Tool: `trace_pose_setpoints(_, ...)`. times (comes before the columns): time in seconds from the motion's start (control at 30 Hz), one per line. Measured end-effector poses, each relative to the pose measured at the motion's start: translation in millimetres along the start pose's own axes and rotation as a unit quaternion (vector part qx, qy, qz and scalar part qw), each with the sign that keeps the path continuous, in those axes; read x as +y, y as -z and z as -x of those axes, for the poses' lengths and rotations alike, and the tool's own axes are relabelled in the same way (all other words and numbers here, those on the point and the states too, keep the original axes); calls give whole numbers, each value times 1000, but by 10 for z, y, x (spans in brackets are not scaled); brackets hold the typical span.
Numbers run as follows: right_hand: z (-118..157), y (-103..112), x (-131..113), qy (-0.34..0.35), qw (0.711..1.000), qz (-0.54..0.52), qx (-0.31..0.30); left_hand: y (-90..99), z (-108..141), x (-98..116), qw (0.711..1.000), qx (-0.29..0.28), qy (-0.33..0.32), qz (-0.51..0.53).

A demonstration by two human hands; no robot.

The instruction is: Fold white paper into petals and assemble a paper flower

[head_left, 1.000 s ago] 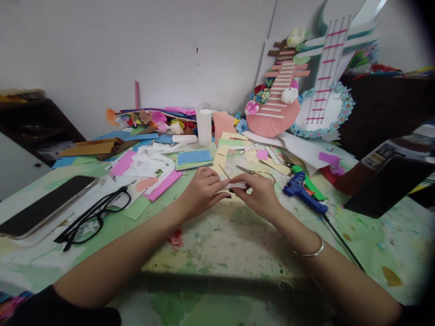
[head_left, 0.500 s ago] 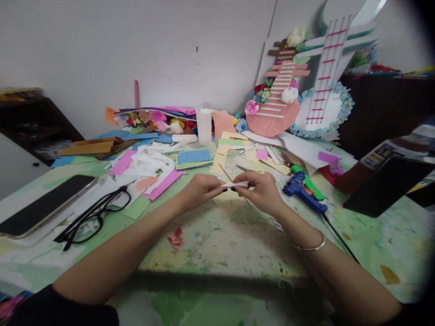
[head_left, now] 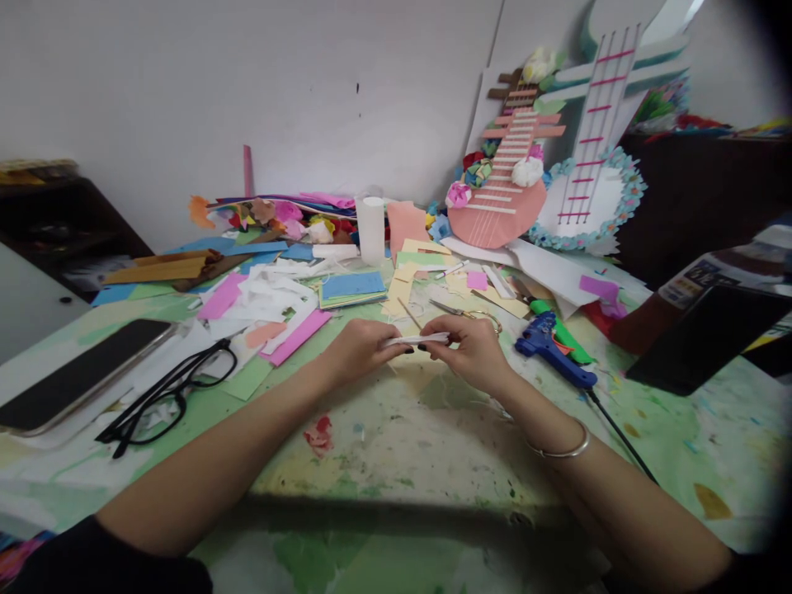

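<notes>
A thin folded strip of white paper (head_left: 413, 339) is pinched between both hands above the table. My left hand (head_left: 362, 351) grips its left end, thumb and fingers closed. At the right end, my right hand (head_left: 473, 351) is closed on the same strip, with a bangle at the wrist. Just behind the hands lie a thin wooden stick (head_left: 408, 313) and a pair of scissors (head_left: 461, 311), its handles partly behind my right hand. A blue glue gun (head_left: 550, 351) rests to the right of that hand.
Eyeglasses (head_left: 170, 396) and a phone (head_left: 87, 375) lie on the left. Paper scraps (head_left: 272, 297) and a white cylinder (head_left: 372, 231) stand farther back. Paper instruments (head_left: 501, 202) lean on the wall. At right are a bottle (head_left: 711, 272) and a dark upright panel (head_left: 711, 338).
My right hand has shifted slightly left and its grip on the paper has changed a little. More of the white strip and the scissors' handles now show.
</notes>
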State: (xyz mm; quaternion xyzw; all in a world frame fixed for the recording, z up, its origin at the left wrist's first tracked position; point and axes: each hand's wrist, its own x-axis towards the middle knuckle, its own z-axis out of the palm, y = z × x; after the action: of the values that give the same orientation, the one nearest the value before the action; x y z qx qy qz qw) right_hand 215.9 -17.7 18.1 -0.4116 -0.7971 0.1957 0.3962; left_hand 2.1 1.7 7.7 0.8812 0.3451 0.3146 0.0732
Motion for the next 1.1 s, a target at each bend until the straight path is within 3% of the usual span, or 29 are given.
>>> trace_pose_setpoints(0.07,2,-12,4,9,1000,5,0,-4,6,-3,1000,6,-10,-7)
trace_pose_setpoints(0.2,0,-14,-8,4,1000,-2,15,37,-8,35,997,12,-14,73)
trace_pose_setpoints(0.33,-14,1,-15,-38,998,-43,7,93,-26,101,988,-20,42,150)
trace_pose_setpoints(0.5,-39,28,-3,-27,999,-28,-9,86,-29,115,955,-71,133,257)
trace_pose_setpoints(0.63,-52,56,2,-39,996,-59,-47,72,-35,99,945,-51,145,287)
trace_pose_setpoints(0.73,-50,62,-20,-38,995,-74,-48,67,-27,95,962,-26,118,244)
trace_pose_setpoints(0.87,-32,38,-82,40,997,-59,3,45,9,134,996,53,-2,77)
trace_pose_setpoints(0.97,-17,20,-140,113,993,-20,36,37,34,200,993,98,-66,1)
trace_pose_setpoints(1.1,-2,20,-208,145,988,12,55,68,51,285,981,154,-101,-53)
